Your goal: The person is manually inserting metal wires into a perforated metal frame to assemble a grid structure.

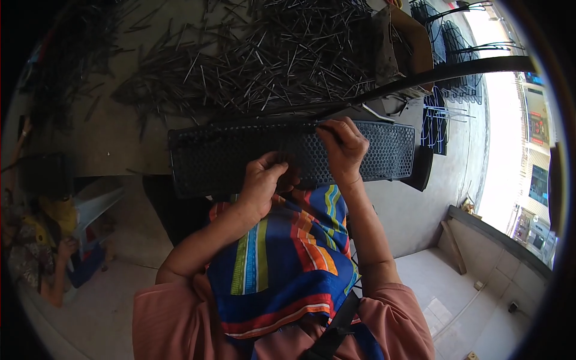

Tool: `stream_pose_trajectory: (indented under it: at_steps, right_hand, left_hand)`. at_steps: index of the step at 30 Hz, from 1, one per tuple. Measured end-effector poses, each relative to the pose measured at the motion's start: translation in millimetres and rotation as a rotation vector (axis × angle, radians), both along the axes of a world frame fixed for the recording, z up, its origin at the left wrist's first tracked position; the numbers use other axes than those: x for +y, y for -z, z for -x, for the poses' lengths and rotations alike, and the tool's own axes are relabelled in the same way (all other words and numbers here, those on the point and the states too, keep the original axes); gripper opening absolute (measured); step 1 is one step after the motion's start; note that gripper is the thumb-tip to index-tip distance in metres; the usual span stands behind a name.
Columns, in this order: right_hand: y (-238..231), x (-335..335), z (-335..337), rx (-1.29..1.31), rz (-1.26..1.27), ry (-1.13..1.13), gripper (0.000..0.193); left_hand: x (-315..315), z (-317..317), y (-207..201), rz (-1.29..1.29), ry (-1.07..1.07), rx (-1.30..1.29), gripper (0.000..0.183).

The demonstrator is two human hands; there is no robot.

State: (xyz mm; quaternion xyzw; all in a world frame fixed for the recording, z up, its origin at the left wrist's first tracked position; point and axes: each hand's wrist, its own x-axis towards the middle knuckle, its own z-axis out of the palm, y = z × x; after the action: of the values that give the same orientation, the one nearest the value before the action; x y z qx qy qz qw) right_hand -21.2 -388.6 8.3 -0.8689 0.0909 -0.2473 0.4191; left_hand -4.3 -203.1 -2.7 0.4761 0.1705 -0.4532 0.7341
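A long black perforated panel lies crosswise in front of me, its near edge above my lap. My left hand is at the panel's near edge with thumb and fingers curled together; what they hold, if anything, is hidden. Farther right, my right hand reaches over the panel. Its thumb and fingers pinch together at the far edge, and anything between them is too small to make out. Beyond the panel spreads a large heap of thin dark strips.
An open cardboard box stands at the far right beside a dark curved bar. Black wire racks stand along the right. A striped blue cloth covers my lap. At left, another person's arm shows near a yellow item.
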Motion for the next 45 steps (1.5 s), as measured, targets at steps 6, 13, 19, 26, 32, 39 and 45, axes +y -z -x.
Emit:
stream_pose_trajectory:
  at_steps: [6, 13, 19, 26, 32, 39, 45]
  right_hand:
    - [1, 4, 0, 0.010, 0.065, -0.007, 0.016]
    - [7, 5, 4, -0.042, 0.066, 0.003, 0.016]
    - [-6, 12, 16, 0.195, -0.039, -0.008, 0.015]
    - [7, 6, 39, 0.467, -0.812, -0.044, 0.009]
    - [0, -6, 39, 0.564, -1.018, -0.049, 0.004]
    - [-2, -7, 25, 0.331, -0.850, -0.016, 0.006]
    - [5, -7, 40, 0.603, -0.899, -0.027, 0.006]
  left_hand:
    - [-3, 2, 2, 0.045, -0.029, 0.064, 0.012]
    - [-3, 2, 9, 0.043, -0.035, 0.057, 0.013]
    - [-9, 3, 0, 0.079, -0.099, 0.041, 0.012]
    - [-20, 5, -16, 0.089, 0.177, 0.009, 0.015]
    - [-29, 7, -10, 0.052, 0.183, -0.049, 0.016]
    - [-29, 5, -15, 0.010, 0.152, -0.120, 0.017]
    - [-33, 13, -1, 0.024, 0.166, -0.170, 0.018]
